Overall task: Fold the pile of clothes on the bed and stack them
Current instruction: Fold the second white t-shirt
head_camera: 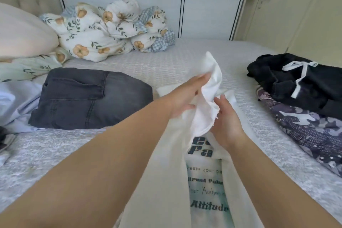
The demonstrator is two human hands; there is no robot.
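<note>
The white T-shirt [201,181] is a soft, off-white cotton piece with a teal-tinted print panel and dark lettering on its front (the word "Attitude" reads clearly near the bottom, the smaller lines above it are only partly legible). It runs lengthwise from the near edge of the view out across the middle of the bed [166,65], its sides turned in so that it forms a long narrow strip, and its far end is raised off the cover in a loose, crumpled peak. That raised end sits between the two hands: the left hand [185,96] lies against its left side with fingers stretched almost straight toward the peak and the thumb tucked under the cloth, while the right hand [226,120] meets it from the right, thumb and fingers curled into the bunched fabric just above the print. Left of the shirt, near but apart, lie folded dark grey jeans [88,98]. To the right, well apart, a black garment with a white drawstring [299,81] rests on top of a purple patterned piece [311,129].
</note>
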